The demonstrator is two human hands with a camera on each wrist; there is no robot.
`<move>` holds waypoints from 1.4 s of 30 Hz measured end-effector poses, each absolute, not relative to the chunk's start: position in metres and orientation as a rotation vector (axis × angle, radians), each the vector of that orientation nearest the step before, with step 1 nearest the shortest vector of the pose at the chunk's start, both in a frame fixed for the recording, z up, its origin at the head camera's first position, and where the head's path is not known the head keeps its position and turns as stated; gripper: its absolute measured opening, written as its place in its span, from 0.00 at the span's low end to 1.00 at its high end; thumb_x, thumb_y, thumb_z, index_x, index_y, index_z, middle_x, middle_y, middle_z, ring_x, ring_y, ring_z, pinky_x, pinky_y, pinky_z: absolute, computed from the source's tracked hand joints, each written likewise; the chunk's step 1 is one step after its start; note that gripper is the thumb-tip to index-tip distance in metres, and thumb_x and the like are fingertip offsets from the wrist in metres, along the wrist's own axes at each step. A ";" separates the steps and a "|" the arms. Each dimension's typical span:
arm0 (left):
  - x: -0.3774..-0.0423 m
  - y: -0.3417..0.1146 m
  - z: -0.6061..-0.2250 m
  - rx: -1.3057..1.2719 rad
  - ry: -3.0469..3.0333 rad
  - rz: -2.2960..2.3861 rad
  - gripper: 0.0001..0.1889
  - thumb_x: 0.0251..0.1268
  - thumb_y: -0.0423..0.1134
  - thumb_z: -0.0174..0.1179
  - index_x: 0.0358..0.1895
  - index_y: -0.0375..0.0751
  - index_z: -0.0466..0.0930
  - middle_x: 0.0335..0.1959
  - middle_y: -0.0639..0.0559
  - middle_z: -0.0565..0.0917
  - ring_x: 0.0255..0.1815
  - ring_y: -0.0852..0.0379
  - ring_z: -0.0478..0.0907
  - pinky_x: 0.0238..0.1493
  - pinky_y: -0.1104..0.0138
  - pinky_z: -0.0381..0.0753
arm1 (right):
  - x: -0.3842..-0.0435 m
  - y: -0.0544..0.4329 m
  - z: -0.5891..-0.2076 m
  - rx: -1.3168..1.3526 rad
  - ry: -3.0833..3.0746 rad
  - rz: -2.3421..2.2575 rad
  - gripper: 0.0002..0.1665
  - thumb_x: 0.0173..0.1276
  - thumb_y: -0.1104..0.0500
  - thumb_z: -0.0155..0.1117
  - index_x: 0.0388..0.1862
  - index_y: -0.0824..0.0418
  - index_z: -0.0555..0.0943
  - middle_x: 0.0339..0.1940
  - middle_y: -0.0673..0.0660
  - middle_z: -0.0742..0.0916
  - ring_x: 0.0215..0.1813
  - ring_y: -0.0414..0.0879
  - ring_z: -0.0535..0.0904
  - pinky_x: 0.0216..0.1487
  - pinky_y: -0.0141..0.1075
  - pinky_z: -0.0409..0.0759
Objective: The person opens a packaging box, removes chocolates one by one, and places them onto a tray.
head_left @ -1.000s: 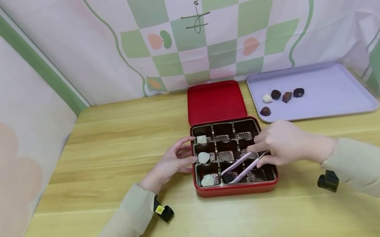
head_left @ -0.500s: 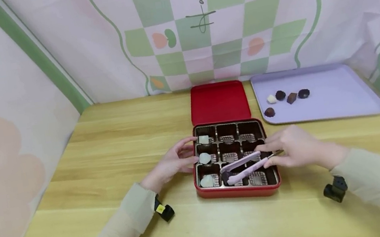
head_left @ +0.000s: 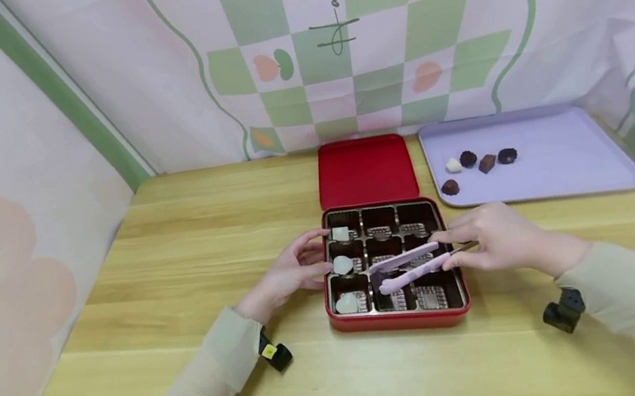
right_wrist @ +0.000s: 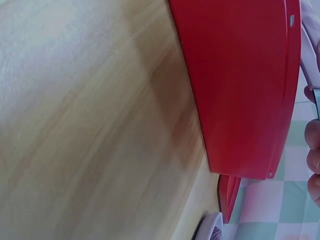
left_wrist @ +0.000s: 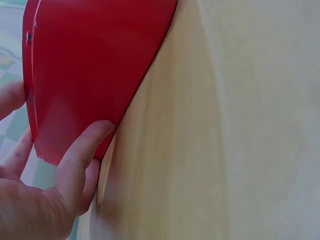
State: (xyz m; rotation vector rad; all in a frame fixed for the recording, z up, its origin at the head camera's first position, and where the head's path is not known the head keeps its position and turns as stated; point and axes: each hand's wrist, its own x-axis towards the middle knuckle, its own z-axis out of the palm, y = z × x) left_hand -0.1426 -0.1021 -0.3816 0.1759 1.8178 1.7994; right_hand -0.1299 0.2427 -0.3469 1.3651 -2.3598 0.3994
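- Right hand [head_left: 492,237], grip pinching tongs [head_left: 415,274] over the tin [head_left: 397,320]; dark chocolate [head_left: 376,279] apparently between the tips.
- Left hand [head_left: 288,272], grip spread against its side.
- Chocolate likely light, brittle; best held by opposite sides.

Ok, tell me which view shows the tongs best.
The head view: both lilac arms of the tongs show, held in the right hand over the box. The right wrist view catches only part at its edge; the left wrist view shows none.
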 end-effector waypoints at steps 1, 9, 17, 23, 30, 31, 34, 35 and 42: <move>-0.142 -0.102 -0.381 0.178 1.819 1.798 0.33 0.62 0.24 0.56 0.69 0.47 0.60 0.64 0.37 0.64 0.61 0.44 0.69 0.44 0.52 0.85 | -0.130 0.243 -0.347 1.363 -2.358 0.397 0.32 0.62 0.34 0.58 0.38 0.61 0.87 0.32 0.57 0.89 0.31 0.50 0.86 0.28 0.40 0.85; -0.140 -0.100 -0.381 0.182 1.823 1.800 0.31 0.62 0.23 0.56 0.67 0.46 0.61 0.64 0.35 0.64 0.60 0.43 0.69 0.44 0.51 0.85 | -0.130 0.245 -0.344 1.347 -2.332 0.410 0.32 0.61 0.33 0.58 0.37 0.61 0.88 0.31 0.57 0.89 0.31 0.50 0.86 0.29 0.40 0.85; -0.142 -0.099 -0.380 0.205 1.851 1.780 0.31 0.62 0.23 0.55 0.67 0.46 0.60 0.63 0.35 0.64 0.59 0.44 0.70 0.43 0.52 0.85 | -0.130 0.253 -0.342 1.253 -2.291 0.456 0.37 0.62 0.30 0.52 0.35 0.61 0.88 0.30 0.58 0.89 0.29 0.51 0.86 0.28 0.42 0.84; -0.142 -0.099 -0.378 0.231 1.890 1.734 0.30 0.63 0.23 0.54 0.66 0.46 0.59 0.64 0.35 0.63 0.61 0.42 0.68 0.43 0.52 0.85 | -0.129 0.264 -0.340 1.187 -2.288 0.451 0.38 0.62 0.29 0.51 0.35 0.62 0.88 0.28 0.59 0.89 0.25 0.49 0.84 0.24 0.43 0.83; -0.142 -0.099 -0.377 0.261 1.905 1.691 0.29 0.64 0.25 0.54 0.67 0.46 0.59 0.62 0.35 0.65 0.56 0.44 0.72 0.43 0.52 0.85 | -0.128 0.285 -0.340 1.086 -2.350 0.395 0.39 0.60 0.28 0.53 0.36 0.63 0.87 0.26 0.56 0.88 0.22 0.47 0.82 0.21 0.42 0.81; -0.142 -0.099 -0.377 0.262 1.909 1.687 0.29 0.64 0.25 0.55 0.67 0.45 0.60 0.62 0.35 0.65 0.55 0.44 0.73 0.43 0.52 0.85 | -0.128 0.289 -0.340 1.074 -2.356 0.386 0.39 0.60 0.28 0.53 0.36 0.63 0.87 0.25 0.56 0.88 0.20 0.45 0.81 0.20 0.41 0.80; -0.143 -0.099 -0.377 0.256 1.909 1.685 0.28 0.64 0.25 0.55 0.66 0.45 0.60 0.63 0.35 0.65 0.55 0.45 0.73 0.43 0.52 0.85 | -0.130 0.300 -0.339 1.046 -2.366 0.378 0.39 0.59 0.29 0.55 0.37 0.63 0.87 0.23 0.52 0.86 0.16 0.36 0.73 0.16 0.34 0.76; -0.143 -0.099 -0.377 0.258 1.910 1.684 0.28 0.64 0.25 0.55 0.66 0.44 0.60 0.63 0.35 0.65 0.55 0.45 0.73 0.43 0.52 0.85 | -0.130 0.304 -0.339 1.032 -2.369 0.377 0.39 0.59 0.28 0.55 0.37 0.63 0.87 0.23 0.52 0.87 0.16 0.36 0.73 0.16 0.34 0.75; -0.142 -0.098 -0.377 0.263 1.892 1.704 0.23 0.64 0.24 0.54 0.60 0.40 0.62 0.61 0.36 0.66 0.56 0.46 0.71 0.44 0.52 0.85 | -0.134 0.329 -0.336 0.903 -2.391 0.367 0.39 0.55 0.28 0.59 0.37 0.63 0.87 0.28 0.61 0.88 0.22 0.54 0.82 0.21 0.44 0.78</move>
